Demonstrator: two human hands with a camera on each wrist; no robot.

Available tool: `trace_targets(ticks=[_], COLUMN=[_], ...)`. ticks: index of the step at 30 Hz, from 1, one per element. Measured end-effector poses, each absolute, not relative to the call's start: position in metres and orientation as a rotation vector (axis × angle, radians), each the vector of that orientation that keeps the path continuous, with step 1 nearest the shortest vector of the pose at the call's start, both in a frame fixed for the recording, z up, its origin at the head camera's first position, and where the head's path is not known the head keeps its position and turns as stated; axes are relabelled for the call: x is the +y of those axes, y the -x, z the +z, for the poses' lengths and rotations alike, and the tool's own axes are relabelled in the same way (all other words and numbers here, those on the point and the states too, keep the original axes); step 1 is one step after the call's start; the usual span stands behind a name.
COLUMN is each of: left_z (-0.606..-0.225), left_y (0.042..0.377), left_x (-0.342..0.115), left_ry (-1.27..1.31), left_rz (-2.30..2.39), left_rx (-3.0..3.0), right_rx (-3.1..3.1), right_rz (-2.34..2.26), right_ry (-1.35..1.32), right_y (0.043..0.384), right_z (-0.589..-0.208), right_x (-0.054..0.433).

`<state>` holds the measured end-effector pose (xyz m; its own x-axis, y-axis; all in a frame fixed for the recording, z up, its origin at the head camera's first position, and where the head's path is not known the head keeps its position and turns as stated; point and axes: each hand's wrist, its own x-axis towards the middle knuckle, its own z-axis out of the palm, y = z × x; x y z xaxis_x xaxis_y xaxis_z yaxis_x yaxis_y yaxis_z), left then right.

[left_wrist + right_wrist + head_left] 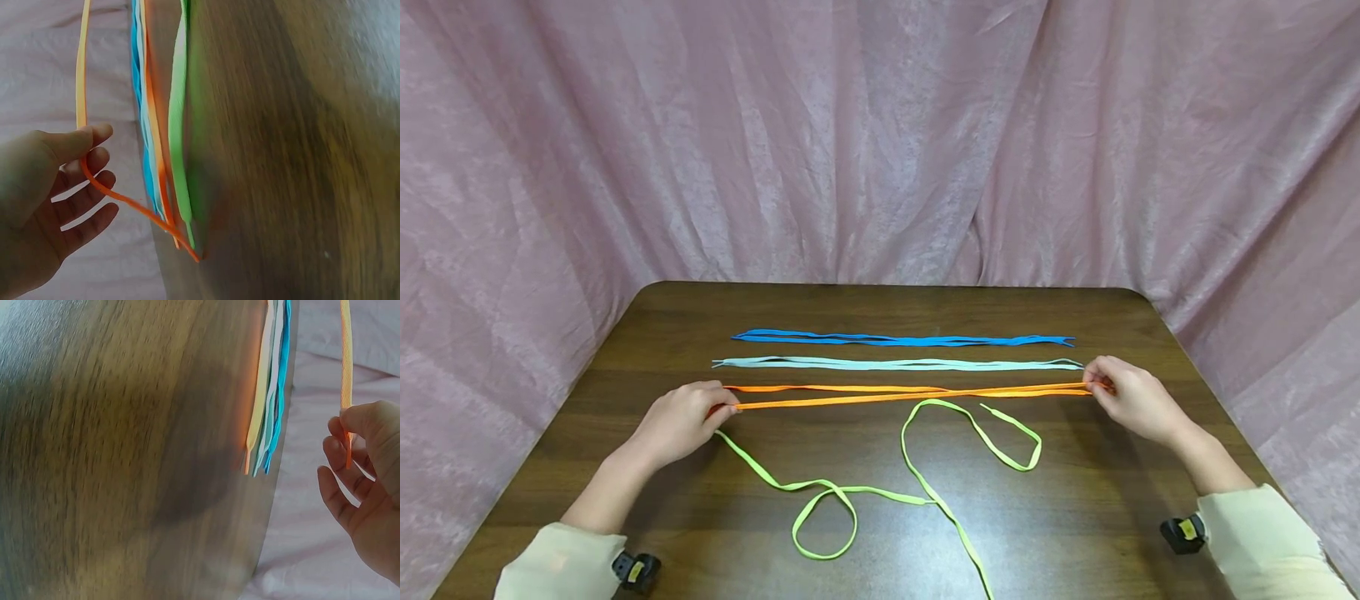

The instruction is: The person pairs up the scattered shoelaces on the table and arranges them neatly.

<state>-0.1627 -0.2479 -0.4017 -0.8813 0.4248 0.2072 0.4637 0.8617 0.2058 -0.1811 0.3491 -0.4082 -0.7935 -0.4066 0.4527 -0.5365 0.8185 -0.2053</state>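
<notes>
An orange shoelace (835, 401) stretches between the hands above the table, and another orange length (256, 419) lies beneath it. My left hand (681, 421) pinches the lace between thumb and forefinger, its other fingers loosely bent; in the left wrist view a tail of orange lace hangs below the pinch. At the other side, my right hand (1131, 398) pinches near the lace's tip, which pokes out below the thumb in the right wrist view. Closer to the person, a lime-green shoelace (955, 525) sprawls in loops, one end near the left hand.
Behind the orange laces, a mint-green bundle (835, 364) and a blue bundle (917, 342) of shoelaces lie straight, side by side. All rest on a dark wooden table (625, 333) with rounded far corners. Pink curtains (880, 150) hang around it.
</notes>
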Motion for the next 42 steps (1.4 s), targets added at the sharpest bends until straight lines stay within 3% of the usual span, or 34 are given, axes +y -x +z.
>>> trace_targets(ticks=[14, 42], left_z=[-0.412, -0.418], left_y=[0.169, 0.176], left_x=[-0.283, -0.304], left_ry=[0.616, 0.477], left_rz=[-0.413, -0.46], left_rx=[-2.943, -2.957], right_rx=[-2.645, -2.632], right_rz=[0.444, 0.436], right_ry=[-0.621, -0.62], right_y=[0.179, 0.182], right_z=[-0.413, -0.436], right_x=[0.367, 0.377])
